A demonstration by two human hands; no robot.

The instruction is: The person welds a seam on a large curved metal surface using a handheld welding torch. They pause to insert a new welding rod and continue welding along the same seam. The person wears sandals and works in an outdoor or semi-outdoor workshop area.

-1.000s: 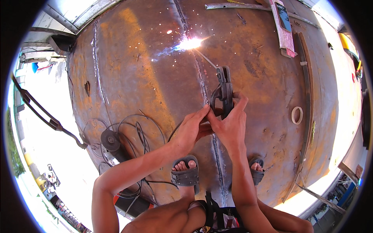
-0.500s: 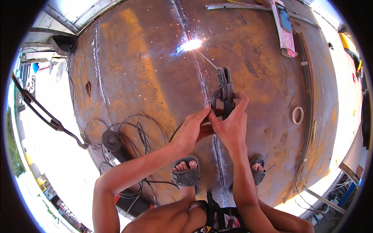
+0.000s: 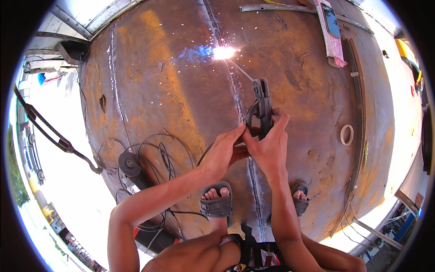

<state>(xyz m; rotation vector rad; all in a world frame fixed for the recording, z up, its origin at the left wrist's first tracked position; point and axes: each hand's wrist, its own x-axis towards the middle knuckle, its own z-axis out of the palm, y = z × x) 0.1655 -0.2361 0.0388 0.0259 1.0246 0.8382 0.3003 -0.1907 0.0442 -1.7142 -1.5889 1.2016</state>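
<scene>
My right hand (image 3: 269, 143) is wrapped round a black welding electrode holder (image 3: 263, 102). A thin welding rod (image 3: 241, 70) slants from its jaws up and left to a glaring arc (image 3: 224, 53) on a weld seam (image 3: 235, 95). Sparks scatter about the arc, and its glare hides the rod's tip. Against my right hand presses my left hand (image 3: 223, 152), its fingers curled together; what they hold is hidden. A black cable shows just left of that hand. Both hands are above the rusty curved steel plate (image 3: 176, 90), near the seam.
Left of my sandalled feet lies an angle grinder (image 3: 131, 165) among looped cables (image 3: 167, 158). A phone (image 3: 331, 21) rests on a pink-and-white strip at the far right. Nearby are a tape-like ring (image 3: 347, 134) and a long metal bar (image 3: 360, 104). The plate curves away at both sides.
The bluish plume at the arc now stretches farther left, and the sparks have a different spread. Both hands and the electrode holder have hardly moved.
</scene>
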